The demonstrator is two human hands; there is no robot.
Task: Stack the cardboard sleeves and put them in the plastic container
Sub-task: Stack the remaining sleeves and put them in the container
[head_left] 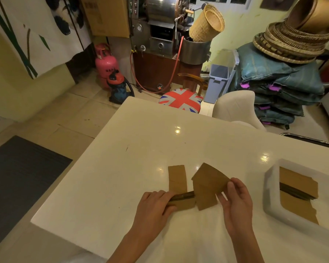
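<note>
One cardboard sleeve (209, 179) tilts above the table (141, 139), pinched in the right hand (237, 202); beside it the left hand (152, 207) grips a stack of sleeves (184, 204). Another sleeve (177, 179) lies flat just behind, and more sit in the plastic container (272, 190) to the right.

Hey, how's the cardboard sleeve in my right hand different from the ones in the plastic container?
The cardboard sleeve is pinched by the right hand and tilted above the table; the container sleeves lie flat in the plastic container, untouched. The held sleeve is mid-table, beside the stack that the left hand grips; the container sleeves are at the right. Both are plain brown cardboard.
</note>
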